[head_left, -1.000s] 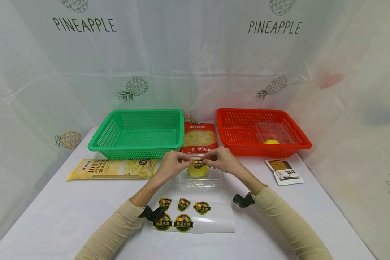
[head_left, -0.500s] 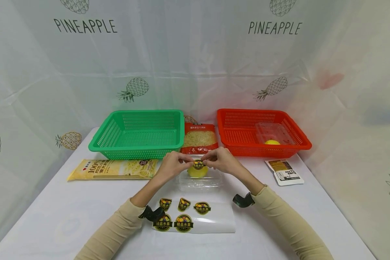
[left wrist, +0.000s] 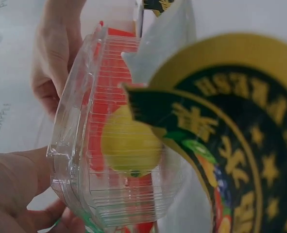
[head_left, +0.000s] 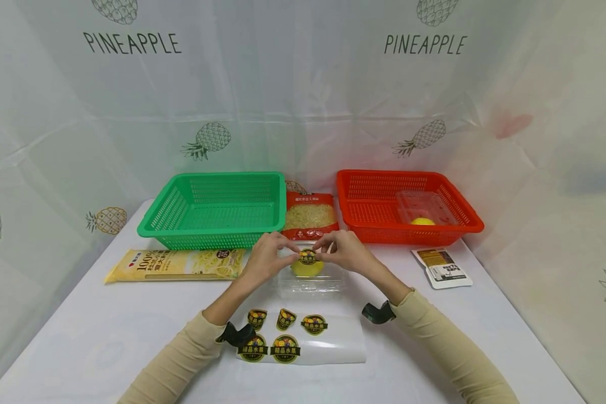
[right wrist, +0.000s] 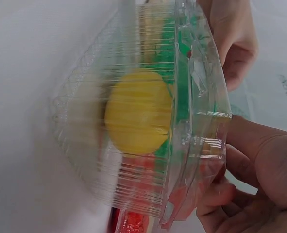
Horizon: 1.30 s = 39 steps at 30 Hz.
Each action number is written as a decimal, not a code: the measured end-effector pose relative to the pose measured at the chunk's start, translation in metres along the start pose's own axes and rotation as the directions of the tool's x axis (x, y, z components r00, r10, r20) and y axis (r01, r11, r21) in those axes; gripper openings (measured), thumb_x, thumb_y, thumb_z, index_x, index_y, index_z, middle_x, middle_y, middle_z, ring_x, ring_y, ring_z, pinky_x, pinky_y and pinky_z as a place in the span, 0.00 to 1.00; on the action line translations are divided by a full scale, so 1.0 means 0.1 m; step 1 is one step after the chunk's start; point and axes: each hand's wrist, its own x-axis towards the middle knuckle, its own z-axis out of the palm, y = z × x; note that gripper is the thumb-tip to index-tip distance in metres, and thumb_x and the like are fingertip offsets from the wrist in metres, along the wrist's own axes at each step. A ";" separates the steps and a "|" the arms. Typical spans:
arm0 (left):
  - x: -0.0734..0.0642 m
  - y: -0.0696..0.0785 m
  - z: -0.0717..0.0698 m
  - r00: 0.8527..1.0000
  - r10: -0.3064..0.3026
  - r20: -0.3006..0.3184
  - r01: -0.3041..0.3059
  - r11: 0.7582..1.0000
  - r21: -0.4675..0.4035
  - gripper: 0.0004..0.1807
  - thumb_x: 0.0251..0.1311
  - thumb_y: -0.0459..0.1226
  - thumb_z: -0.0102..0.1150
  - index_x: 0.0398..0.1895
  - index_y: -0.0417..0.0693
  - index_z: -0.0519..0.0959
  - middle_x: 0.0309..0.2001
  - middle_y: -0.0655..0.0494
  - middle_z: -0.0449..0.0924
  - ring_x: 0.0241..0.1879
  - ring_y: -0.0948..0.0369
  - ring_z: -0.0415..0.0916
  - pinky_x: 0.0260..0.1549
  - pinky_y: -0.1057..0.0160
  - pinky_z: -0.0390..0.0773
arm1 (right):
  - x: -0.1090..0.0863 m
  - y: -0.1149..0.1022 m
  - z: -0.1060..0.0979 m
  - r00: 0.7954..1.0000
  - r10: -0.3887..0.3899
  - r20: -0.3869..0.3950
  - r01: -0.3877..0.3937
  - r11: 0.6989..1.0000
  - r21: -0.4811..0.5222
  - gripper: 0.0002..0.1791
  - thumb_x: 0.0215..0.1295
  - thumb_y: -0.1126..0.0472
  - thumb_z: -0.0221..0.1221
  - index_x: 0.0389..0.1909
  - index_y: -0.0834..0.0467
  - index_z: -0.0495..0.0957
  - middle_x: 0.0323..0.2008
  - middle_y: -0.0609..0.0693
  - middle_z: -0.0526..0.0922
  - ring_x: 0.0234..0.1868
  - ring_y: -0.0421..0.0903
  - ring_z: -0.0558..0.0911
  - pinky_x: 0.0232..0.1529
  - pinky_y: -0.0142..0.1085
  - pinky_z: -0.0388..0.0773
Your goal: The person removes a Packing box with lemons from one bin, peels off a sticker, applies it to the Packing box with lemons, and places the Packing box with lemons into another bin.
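A round black-and-gold fruit sticker sits over the lid of a clear plastic box, above the yellow fruit inside. My left hand has its index finger and thumb at the sticker's left end. At the right end, my right hand pinches with index finger and thumb. The left wrist view shows the box from the side, with the left hand close against the lid. In the right wrist view the right hand lies along the lid's edge.
A white sticker sheet with several stickers lies in front. Behind stand a green basket and a red basket holding another clear box. Pasta bags lie left and behind; a small pouch lies right.
Both hands stay at the sticker's ends. The index fingers and thumbs have spread slightly; the box and sticker remain in place.
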 end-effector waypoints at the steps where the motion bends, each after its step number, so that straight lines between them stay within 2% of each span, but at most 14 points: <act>1: -0.01 0.00 0.00 1.000 0.001 -0.011 -0.001 1.000 0.014 0.07 0.55 0.43 0.71 0.36 0.53 0.88 0.44 0.53 0.83 0.46 0.52 0.74 0.46 0.52 0.73 | 0.00 0.00 0.00 1.000 0.002 -0.015 -0.002 1.000 -0.023 0.12 0.56 0.55 0.71 0.40 0.54 0.87 0.32 0.48 0.86 0.28 0.42 0.77 0.26 0.30 0.76; 6: -0.02 -0.01 0.00 0.999 0.009 -0.047 -0.007 0.998 0.058 0.17 0.53 0.44 0.72 0.45 0.50 0.86 0.57 0.49 0.80 0.57 0.48 0.75 0.54 0.45 0.74 | -0.02 0.02 0.01 0.995 0.056 -0.081 -0.063 0.994 -0.086 0.26 0.51 0.49 0.74 0.51 0.55 0.83 0.45 0.54 0.83 0.45 0.52 0.80 0.40 0.40 0.80; 11: 0.00 -0.06 -0.02 1.000 0.017 0.000 -0.017 0.998 0.062 0.23 0.55 0.46 0.70 0.53 0.47 0.83 0.63 0.46 0.76 0.64 0.45 0.72 0.62 0.40 0.70 | -0.03 0.04 0.00 0.991 0.114 -0.066 -0.119 0.989 -0.093 0.36 0.52 0.45 0.73 0.60 0.56 0.78 0.53 0.58 0.81 0.52 0.58 0.79 0.50 0.52 0.80; 14: 0.02 -0.08 -0.05 0.998 0.016 0.054 -0.019 0.998 0.052 0.26 0.57 0.47 0.69 0.56 0.45 0.81 0.62 0.46 0.77 0.64 0.45 0.72 0.63 0.40 0.68 | -0.03 0.05 0.00 0.990 0.135 -0.044 -0.138 0.987 -0.084 0.36 0.53 0.44 0.72 0.61 0.56 0.78 0.56 0.56 0.81 0.55 0.56 0.79 0.54 0.54 0.79; 18: 0.05 -0.07 -0.09 0.994 0.014 0.112 -0.020 0.999 0.048 0.26 0.59 0.46 0.67 0.57 0.43 0.80 0.58 0.45 0.80 0.62 0.47 0.74 0.64 0.42 0.68 | -0.03 0.07 0.00 0.991 0.133 -0.029 -0.135 0.989 -0.067 0.32 0.54 0.45 0.71 0.58 0.57 0.80 0.54 0.54 0.83 0.56 0.54 0.79 0.54 0.52 0.80; 22: 0.07 -0.04 -0.11 0.989 0.025 0.148 -0.033 0.998 0.053 0.25 0.61 0.45 0.65 0.57 0.41 0.80 0.58 0.45 0.81 0.62 0.47 0.75 0.64 0.45 0.70 | -0.02 0.09 0.00 0.993 0.118 -0.032 -0.120 0.991 -0.062 0.30 0.56 0.46 0.70 0.56 0.59 0.81 0.52 0.54 0.85 0.55 0.53 0.79 0.52 0.51 0.80; 26: 0.10 -0.03 -0.11 0.984 0.050 0.168 -0.062 0.996 0.068 0.24 0.62 0.44 0.64 0.57 0.38 0.80 0.56 0.44 0.82 0.59 0.47 0.77 0.59 0.47 0.75 | 0.00 0.10 0.01 0.993 0.109 -0.043 -0.112 0.991 -0.073 0.28 0.56 0.47 0.70 0.54 0.58 0.82 0.51 0.53 0.86 0.53 0.52 0.79 0.51 0.50 0.80; 31: 0.17 -0.03 -0.08 0.979 0.047 0.197 -0.065 0.994 0.086 0.21 0.64 0.43 0.62 0.54 0.39 0.81 0.53 0.46 0.84 0.50 0.51 0.83 0.51 0.52 0.81 | 0.03 0.08 0.04 0.992 0.110 -0.054 -0.115 0.990 -0.087 0.25 0.56 0.49 0.70 0.51 0.58 0.84 0.49 0.52 0.87 0.51 0.51 0.80 0.49 0.48 0.81; 33: 0.21 -0.03 -0.08 0.977 0.041 0.211 -0.064 0.993 0.102 0.20 0.65 0.44 0.61 0.54 0.40 0.82 0.51 0.46 0.85 0.38 0.56 0.85 0.43 0.56 0.83 | 0.05 0.06 0.05 0.991 0.119 -0.063 -0.124 0.987 -0.098 0.22 0.57 0.48 0.70 0.49 0.57 0.85 0.47 0.52 0.87 0.51 0.50 0.81 0.48 0.46 0.81; 34: 0.22 -0.03 -0.07 0.975 0.033 0.218 -0.057 0.993 0.105 0.20 0.65 0.44 0.61 0.54 0.40 0.82 0.51 0.46 0.85 0.30 0.60 0.82 0.37 0.59 0.82 | 0.06 0.05 0.05 0.990 0.124 -0.068 -0.131 0.986 -0.101 0.21 0.57 0.48 0.70 0.48 0.56 0.85 0.47 0.51 0.88 0.50 0.49 0.82 0.46 0.46 0.81; 36: 0.25 -0.02 -0.07 0.972 0.018 0.233 -0.047 0.992 0.116 0.21 0.66 0.45 0.60 0.54 0.40 0.82 0.51 0.47 0.85 0.18 0.65 0.70 0.25 0.64 0.74 | 0.07 0.02 0.05 0.987 0.142 -0.076 -0.150 0.982 -0.115 0.20 0.56 0.47 0.70 0.46 0.56 0.86 0.45 0.51 0.88 0.47 0.49 0.82 0.42 0.43 0.82; 39: 0.28 -0.01 -0.07 0.965 -0.004 0.260 -0.025 0.994 0.107 0.22 0.67 0.45 0.59 0.56 0.40 0.80 0.52 0.46 0.85 0.11 0.66 0.49 0.16 0.67 0.58 | 0.10 0.00 0.05 0.984 0.161 -0.079 -0.170 0.977 -0.130 0.20 0.56 0.46 0.70 0.44 0.55 0.86 0.44 0.50 0.88 0.44 0.48 0.83 0.38 0.41 0.81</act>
